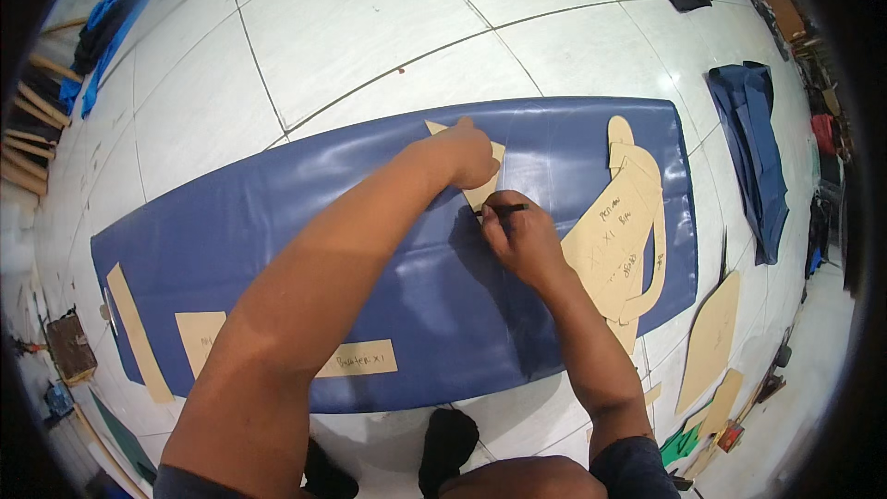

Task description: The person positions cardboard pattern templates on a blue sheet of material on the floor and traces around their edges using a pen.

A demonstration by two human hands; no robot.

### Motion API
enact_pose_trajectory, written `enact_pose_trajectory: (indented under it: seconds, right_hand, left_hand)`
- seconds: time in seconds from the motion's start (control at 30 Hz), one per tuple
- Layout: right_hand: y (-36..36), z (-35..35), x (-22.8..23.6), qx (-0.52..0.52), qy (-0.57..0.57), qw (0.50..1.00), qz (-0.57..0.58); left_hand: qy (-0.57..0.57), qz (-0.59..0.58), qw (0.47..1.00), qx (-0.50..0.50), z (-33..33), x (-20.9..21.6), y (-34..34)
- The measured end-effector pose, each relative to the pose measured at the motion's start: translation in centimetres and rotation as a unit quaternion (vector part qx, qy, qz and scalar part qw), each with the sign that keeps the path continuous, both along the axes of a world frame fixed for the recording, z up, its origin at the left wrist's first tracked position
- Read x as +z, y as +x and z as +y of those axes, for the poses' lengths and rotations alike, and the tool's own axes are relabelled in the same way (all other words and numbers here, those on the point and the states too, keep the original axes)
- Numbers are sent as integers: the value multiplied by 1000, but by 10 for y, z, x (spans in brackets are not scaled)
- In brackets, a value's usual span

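Note:
My left hand (469,155), its fingers bent, presses a small tan cardboard pattern piece (479,193) flat onto a blue vinyl sheet (407,286). The hand covers much of that piece; its pointed upper-left corner and lower end show. Just below it, my right hand (522,238) is closed around a dark pen (510,209). The pen's tip end is near the lower edge of the piece. To the right on the sheet lies a stack of larger tan pattern pieces (612,240) with handwriting, among them a curved strip (658,240).
More patterns lie on the sheet: a long strip (137,337) at far left, a squarish piece (196,333) and a rectangle (365,358) partly behind my left arm. Folded dark blue material (750,157) and another pattern (710,342) rest on the tiled floor (370,37) at right.

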State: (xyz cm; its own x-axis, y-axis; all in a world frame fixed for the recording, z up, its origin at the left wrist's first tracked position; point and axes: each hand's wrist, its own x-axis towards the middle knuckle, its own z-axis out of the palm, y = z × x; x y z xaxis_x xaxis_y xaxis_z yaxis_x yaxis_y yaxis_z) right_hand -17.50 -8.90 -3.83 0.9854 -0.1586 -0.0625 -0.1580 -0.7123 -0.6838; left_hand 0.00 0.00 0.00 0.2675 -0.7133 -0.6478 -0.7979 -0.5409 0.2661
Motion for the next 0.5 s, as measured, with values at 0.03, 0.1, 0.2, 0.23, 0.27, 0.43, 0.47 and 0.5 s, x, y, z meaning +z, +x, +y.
enact_pose_trajectory:
  seconds: [0.03, 0.1, 0.2, 0.23, 0.27, 0.43, 0.47, 0.5]
  right_hand:
    - [2, 1, 1, 5, 2, 999, -31]
    - [11, 6, 0, 9, 5, 998, -67]
    - [16, 12, -3, 14, 14, 995, -101]
    - [10, 10, -1, 15, 8, 996, -84]
    - [4, 8, 1, 16, 1, 998, -67]
    - [-18, 2, 4, 12, -5, 999, -30]
    - [-20, 0, 3, 13, -2, 999, -52]
    - [-20, 1, 4, 12, -3, 999, -50]
  left_hand:
    - [-41, 13, 999, 18, 5, 2, 0]
    - [-81, 22, 996, 35, 10, 4, 2]
    - [-45, -10, 998, -47, 11, 3, 6]
    - [-58, -4, 998, -15, 11, 3, 2]
    - [-66, 1, 998, 2, 11, 2, -1]
    - [-126, -14, 987, 96, 14, -11, -19]
    - [-143, -32, 983, 108, 14, -13, -23]
    - [-144, -30, 983, 107, 14, -15, -26]
